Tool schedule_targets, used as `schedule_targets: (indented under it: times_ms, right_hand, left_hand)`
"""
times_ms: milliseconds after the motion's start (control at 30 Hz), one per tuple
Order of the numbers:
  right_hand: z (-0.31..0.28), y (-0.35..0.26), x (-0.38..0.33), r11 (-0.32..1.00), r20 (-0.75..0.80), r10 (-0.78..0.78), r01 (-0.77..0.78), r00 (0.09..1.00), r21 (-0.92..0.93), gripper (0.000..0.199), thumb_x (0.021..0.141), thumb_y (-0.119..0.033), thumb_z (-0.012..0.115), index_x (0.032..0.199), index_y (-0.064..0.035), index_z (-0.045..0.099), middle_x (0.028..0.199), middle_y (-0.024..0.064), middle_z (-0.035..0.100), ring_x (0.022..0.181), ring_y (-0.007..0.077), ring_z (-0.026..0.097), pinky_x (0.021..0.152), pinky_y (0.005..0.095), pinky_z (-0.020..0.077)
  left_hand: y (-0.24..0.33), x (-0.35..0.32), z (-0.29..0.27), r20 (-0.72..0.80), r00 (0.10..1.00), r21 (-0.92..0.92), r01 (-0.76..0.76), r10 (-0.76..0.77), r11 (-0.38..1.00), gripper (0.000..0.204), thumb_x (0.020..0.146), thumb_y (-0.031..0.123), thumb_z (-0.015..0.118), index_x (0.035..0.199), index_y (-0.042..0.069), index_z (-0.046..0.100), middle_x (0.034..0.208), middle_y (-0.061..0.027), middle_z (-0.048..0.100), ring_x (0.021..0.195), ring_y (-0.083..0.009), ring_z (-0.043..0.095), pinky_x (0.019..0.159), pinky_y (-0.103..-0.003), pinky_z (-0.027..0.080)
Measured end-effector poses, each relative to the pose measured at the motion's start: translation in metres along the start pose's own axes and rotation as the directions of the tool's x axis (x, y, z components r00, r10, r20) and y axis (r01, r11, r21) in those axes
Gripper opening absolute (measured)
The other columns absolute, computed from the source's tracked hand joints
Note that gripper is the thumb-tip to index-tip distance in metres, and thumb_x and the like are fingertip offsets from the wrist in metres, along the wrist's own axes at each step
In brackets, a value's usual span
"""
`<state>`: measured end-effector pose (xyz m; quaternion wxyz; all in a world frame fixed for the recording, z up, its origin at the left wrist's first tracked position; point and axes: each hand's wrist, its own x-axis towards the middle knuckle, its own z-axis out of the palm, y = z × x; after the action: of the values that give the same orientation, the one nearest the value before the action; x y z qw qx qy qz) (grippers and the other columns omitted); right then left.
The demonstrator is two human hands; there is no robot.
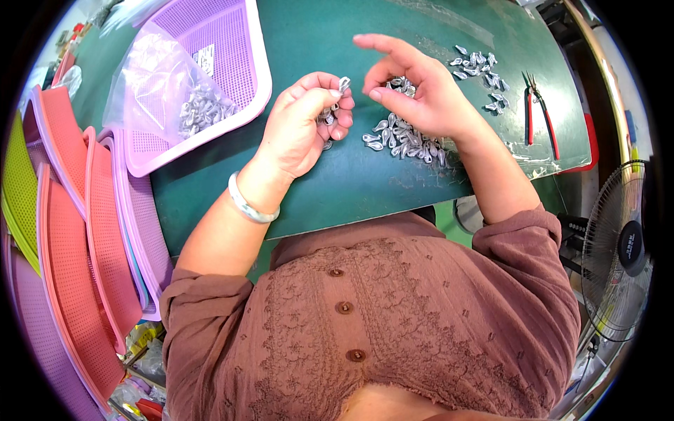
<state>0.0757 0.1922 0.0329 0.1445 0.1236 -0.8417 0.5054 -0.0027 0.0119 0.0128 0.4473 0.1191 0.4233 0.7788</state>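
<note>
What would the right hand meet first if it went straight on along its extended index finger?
The right hand would probably cross green tabletop and meet the purple basket's right rim; its height is unclear, so it might pass above.

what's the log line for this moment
left hand: holding silver pieces | right hand: near pile, index finger extended | pliers: on table
</note>
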Motion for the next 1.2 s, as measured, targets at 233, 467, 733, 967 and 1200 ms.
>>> schedule_targets:
  times_ms: [233,467,733,967,1200]
  right_hand:
    - [-0.012,0.000,-0.002,0.912,0.338,-0.045,0.177,0.940,-0.370,0.048,0.068,-0.001,0.057,0.115,-0.0092,0.052,0.072,-0.0004,0.059,0.076,0.0214,0.054,0.078,0.0347,0.0393]
    - [-0.008,0.000,-0.002,0.917,0.339,0.001,0.134,0.941,-0.375,0.049,0.067,0.001,0.058,0.115,-0.0086,0.052,0.072,0.0009,0.058,0.076,0.0212,0.054,0.078,0.0348,0.0398]
    - [-0.007,0.001,0.002,0.963,0.083,0.065,-0.085,0.994,0.256,0.049,0.076,0.007,0.058,0.123,0.0002,0.046,0.086,0.0019,0.057,0.083,0.0086,0.053,0.079,0.0238,0.0430]
    - [0.002,0.006,0.002,0.872,0.093,0.136,-0.163,0.986,0.461,0.049,0.078,0.008,0.057,0.124,0.0002,0.044,0.087,0.0036,0.057,0.083,0.0090,0.055,0.078,0.0233,0.0451]
    - [0.003,0.006,0.002,0.864,0.104,0.121,-0.156,0.987,0.478,0.048,0.078,0.009,0.055,0.124,0.0010,0.043,0.088,0.0046,0.056,0.085,0.0097,0.055,0.079,0.0238,0.0454]
  left_hand:
    - [0.003,0.003,-0.009,0.088,0.996,-0.165,0.005,0.010,0.986,0.018,0.078,0.007,0.043,0.092,-0.001,0.051,0.088,-0.0161,0.056,0.070,-0.0215,0.055,0.057,-0.026,0.047]
    - [0.003,0.003,-0.009,0.063,0.998,-0.136,0.018,-0.010,0.991,0.016,0.082,0.011,0.049,0.093,0.000,0.053,0.085,-0.0117,0.056,0.068,-0.0180,0.054,0.054,-0.023,0.044]
    - [0.002,-0.002,0.006,-0.080,0.992,0.163,0.108,-0.096,0.981,0.011,0.085,0.016,0.057,0.086,0.005,0.059,0.068,0.0000,0.054,0.054,-0.0067,0.046,0.045,-0.018,0.034]
    - [-0.001,-0.003,0.007,-0.051,0.998,0.241,0.038,-0.027,0.970,0.008,0.086,0.013,0.057,0.086,0.005,0.058,0.067,0.0009,0.054,0.054,-0.0048,0.047,0.044,-0.016,0.034]
    - [-0.002,-0.003,0.003,-0.021,1.000,0.231,0.019,-0.014,0.973,0.010,0.083,0.015,0.062,0.086,0.006,0.059,0.069,0.0009,0.056,0.055,-0.0033,0.049,0.045,-0.014,0.037]
